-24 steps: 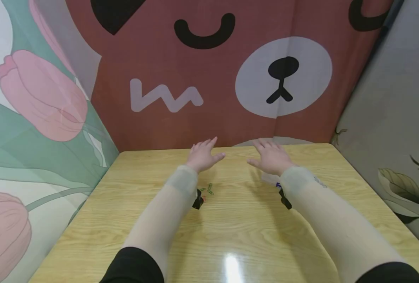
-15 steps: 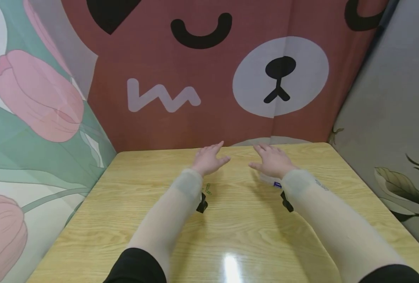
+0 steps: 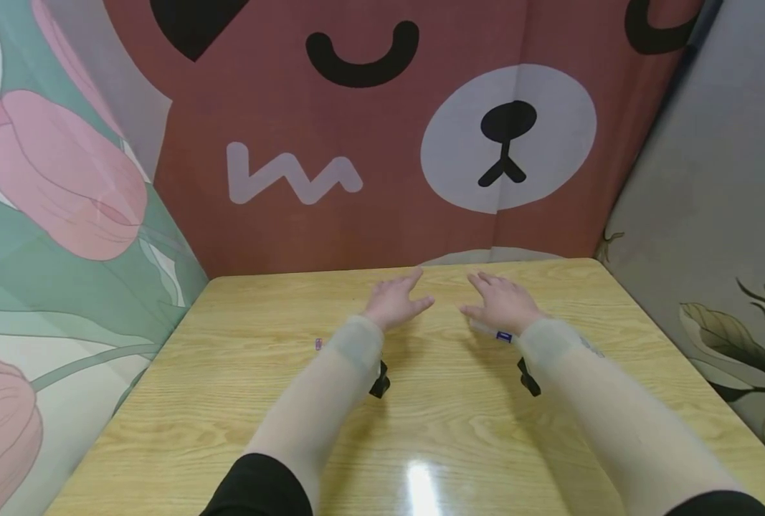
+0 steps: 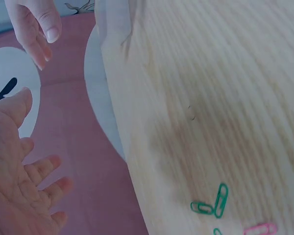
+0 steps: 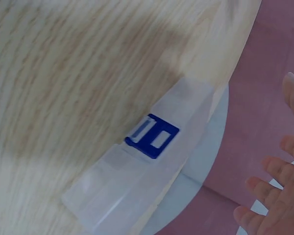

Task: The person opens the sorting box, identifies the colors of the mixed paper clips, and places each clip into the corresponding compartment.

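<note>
My left hand (image 3: 395,301) hovers over the far middle of the wooden table, fingers spread and holding nothing. To its right, my right hand (image 3: 503,304) is also spread and holds nothing. Beneath the right hand lies a translucent plastic case (image 5: 117,188) with a blue latch (image 5: 159,138), lid closed, mostly covered by that hand in the head view. Green paper clips (image 4: 221,200) and a pink paper clip (image 4: 261,229) lie on the table below the left hand. In the head view the left forearm hides most clips; a small pink piece (image 3: 318,344) shows left of it.
Each wrist carries a small black camera, such as the left camera (image 3: 380,380). The wooden table (image 3: 447,430) ends at a backdrop (image 3: 279,236) with a bear print. Patterned cloths rise along both sides.
My left hand has moved right and slightly nearer, closer to the right hand. Its forearm now covers the green clips, while a pink piece has come into sight on its left.
</note>
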Tool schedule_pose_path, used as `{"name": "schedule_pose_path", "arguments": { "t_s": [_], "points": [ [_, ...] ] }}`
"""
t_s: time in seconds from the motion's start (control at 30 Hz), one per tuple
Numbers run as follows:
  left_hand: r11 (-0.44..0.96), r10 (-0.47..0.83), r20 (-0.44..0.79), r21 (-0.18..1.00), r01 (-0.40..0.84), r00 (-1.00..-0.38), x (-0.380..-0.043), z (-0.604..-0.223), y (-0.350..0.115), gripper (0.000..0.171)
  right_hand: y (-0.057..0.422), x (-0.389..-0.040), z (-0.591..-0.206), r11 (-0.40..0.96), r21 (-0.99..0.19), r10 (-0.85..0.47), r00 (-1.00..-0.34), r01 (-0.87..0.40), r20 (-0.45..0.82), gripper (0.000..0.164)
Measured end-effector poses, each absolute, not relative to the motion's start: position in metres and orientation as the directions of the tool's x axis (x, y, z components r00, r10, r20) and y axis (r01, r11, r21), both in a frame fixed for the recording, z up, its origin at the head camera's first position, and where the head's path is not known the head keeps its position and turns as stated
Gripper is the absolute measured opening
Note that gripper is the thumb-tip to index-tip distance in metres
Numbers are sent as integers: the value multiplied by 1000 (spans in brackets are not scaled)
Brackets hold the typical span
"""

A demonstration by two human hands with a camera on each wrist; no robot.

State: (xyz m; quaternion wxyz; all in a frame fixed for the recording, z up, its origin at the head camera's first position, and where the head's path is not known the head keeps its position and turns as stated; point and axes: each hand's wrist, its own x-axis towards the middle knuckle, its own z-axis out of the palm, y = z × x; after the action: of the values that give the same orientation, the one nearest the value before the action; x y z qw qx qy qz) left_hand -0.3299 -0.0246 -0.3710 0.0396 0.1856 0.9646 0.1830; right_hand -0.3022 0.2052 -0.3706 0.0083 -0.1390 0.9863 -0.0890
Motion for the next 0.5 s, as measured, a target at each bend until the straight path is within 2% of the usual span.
{"name": "schedule_pose_path", "arguments": {
  "t_s": [0.5],
  "points": [
    [837,401,-49,424,345,-915,-324,-388,-9,69,218,-298,-390,942,-253,-242,-969,-220,-57,78]
  ]
}}
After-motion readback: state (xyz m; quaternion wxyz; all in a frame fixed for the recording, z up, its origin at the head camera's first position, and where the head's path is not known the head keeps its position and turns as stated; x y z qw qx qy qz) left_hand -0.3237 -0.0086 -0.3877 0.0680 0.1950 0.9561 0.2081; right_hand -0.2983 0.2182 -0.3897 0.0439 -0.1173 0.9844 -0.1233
